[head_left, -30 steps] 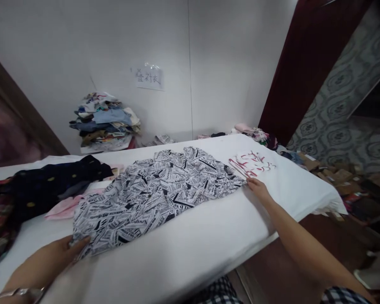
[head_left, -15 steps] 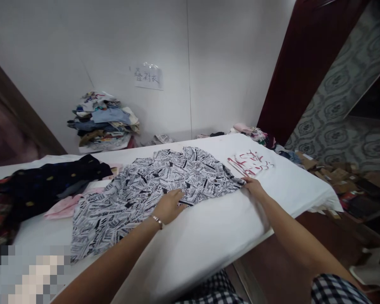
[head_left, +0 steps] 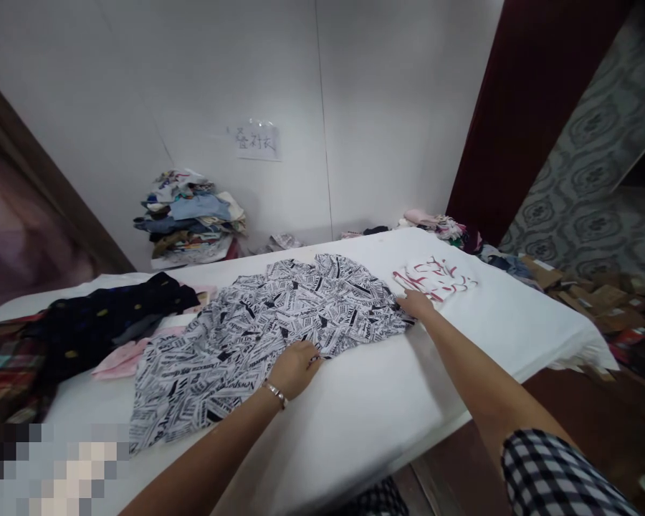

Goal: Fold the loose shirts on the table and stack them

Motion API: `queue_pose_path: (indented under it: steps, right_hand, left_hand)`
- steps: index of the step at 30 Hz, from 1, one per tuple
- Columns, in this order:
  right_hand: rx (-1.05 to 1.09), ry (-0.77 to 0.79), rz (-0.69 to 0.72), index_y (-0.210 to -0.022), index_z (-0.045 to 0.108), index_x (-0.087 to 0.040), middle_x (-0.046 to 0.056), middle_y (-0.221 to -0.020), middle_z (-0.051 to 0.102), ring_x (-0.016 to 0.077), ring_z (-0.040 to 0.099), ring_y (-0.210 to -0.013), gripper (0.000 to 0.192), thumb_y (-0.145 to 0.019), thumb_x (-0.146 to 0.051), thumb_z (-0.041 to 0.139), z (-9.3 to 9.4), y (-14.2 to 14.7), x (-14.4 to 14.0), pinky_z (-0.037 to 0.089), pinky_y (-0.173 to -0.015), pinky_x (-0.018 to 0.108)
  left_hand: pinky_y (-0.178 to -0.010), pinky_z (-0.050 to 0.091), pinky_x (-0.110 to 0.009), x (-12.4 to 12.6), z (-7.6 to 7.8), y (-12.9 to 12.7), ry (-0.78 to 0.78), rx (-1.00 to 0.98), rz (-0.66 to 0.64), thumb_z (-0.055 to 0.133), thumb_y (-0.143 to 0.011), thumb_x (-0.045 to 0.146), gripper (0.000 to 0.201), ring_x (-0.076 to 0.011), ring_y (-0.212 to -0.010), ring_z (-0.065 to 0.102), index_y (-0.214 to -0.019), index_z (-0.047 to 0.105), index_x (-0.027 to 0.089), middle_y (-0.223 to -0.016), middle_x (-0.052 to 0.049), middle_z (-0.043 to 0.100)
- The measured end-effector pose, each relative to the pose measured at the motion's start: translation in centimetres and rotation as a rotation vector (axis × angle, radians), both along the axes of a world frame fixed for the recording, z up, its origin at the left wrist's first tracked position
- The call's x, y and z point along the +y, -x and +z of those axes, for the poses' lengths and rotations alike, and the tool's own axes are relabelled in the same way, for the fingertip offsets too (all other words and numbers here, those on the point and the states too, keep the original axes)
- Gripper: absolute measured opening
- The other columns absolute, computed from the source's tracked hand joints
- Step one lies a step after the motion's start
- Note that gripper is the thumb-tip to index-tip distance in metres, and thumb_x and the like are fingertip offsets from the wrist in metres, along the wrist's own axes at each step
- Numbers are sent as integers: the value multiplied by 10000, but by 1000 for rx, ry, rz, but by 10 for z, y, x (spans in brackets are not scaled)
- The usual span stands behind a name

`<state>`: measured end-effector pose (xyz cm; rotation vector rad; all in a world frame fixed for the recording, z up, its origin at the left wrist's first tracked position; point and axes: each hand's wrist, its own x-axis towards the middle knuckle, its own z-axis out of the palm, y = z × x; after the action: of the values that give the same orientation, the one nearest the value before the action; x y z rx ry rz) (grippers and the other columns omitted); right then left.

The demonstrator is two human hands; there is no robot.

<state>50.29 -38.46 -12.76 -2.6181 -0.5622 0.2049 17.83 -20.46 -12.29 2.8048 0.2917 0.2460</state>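
A white shirt with black newspaper print lies spread across the white-covered table. At its near edge, my left hand has its fingers closed on a bit of the fabric; a bracelet circles that wrist. Further right, my right hand pinches the shirt by its right-hand edge, with the fingertips partly hidden by the cloth. Most of the shirt rests flat, with small wrinkles, and its left part reaches toward the near left of the table.
Dark clothing, a pink garment and a plaid one lie at left. A tall clothes pile stands by the wall. Red markings show on the white surface at right. Cardboard boxes sit beyond the table.
My right hand has moved slightly up along the shirt's right edge. My left hand's fingers have closed on the near edge. The view has shifted a little.
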Motion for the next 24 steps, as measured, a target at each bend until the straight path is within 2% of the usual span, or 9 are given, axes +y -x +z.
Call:
queue_pose_path:
  steps: [4, 8, 12, 15, 18, 22, 24]
  right_hand:
    - [-28, 92, 50, -829, 705, -180, 153, -989, 691, 305, 609, -985, 165, -706, -241, 614, -1, -2, -10, 430, -755, 345]
    - [-86, 118, 36, -831, 694, -183, 143, -986, 685, 277, 614, -950, 191, -776, -256, 527, -2, -9, -36, 409, -696, 313]
    - [-112, 98, 49, -735, 670, -174, 116, -878, 690, 242, 612, -858, 214, -781, -336, 538, -5, -13, -52, 385, -637, 284]
    - [-39, -94, 20, -619, 606, -189, 58, -666, 649, 191, 582, -683, 271, -753, -421, 565, -7, -10, -53, 362, -564, 264]
    - [146, -374, -48, -630, 573, -194, 10, -565, 589, 154, 532, -569, 280, -691, -461, 629, -4, -7, -53, 346, -512, 249]
    - [444, -589, -78, -858, 633, -196, 26, -692, 653, 162, 581, -608, 329, -637, -431, 693, 7, -5, -54, 407, -533, 253]
    - [508, -648, -78, -1035, 627, -198, 38, -741, 674, 177, 612, -648, 449, -620, -350, 708, 13, 1, -52, 443, -568, 268]
  left_hand:
    - [-816, 429, -340, 5, -1, 17, -30, -26, 18, 487, -859, 271, 186, -201, -886, 567, -818, 647, 185, -896, -70, 653]
    - [-801, 432, -320, 5, 5, 37, 84, -27, 30, 476, -861, 274, 197, -182, -864, 572, -793, 645, 200, -861, -48, 657]
    - [-771, 439, -295, 14, 14, 52, 179, -42, 76, 431, -881, 309, 246, -158, -827, 573, -791, 639, 216, -850, -26, 653]
    - [-806, 437, -312, 30, 15, 56, 126, -97, 156, 429, -880, 333, 243, -168, -854, 567, -827, 635, 215, -887, -36, 650]
    - [-845, 430, -322, 42, 11, 55, 82, -124, 187, 434, -877, 327, 228, -173, -886, 563, -838, 629, 215, -914, -41, 647]
    - [-841, 433, -314, 38, 8, 45, 95, -98, 142, 428, -881, 317, 226, -167, -874, 571, -842, 627, 215, -895, -36, 646]
    - [-840, 434, -307, 32, 8, 38, 105, -108, 109, 430, -879, 314, 220, -165, -879, 577, -843, 626, 218, -902, -31, 648]
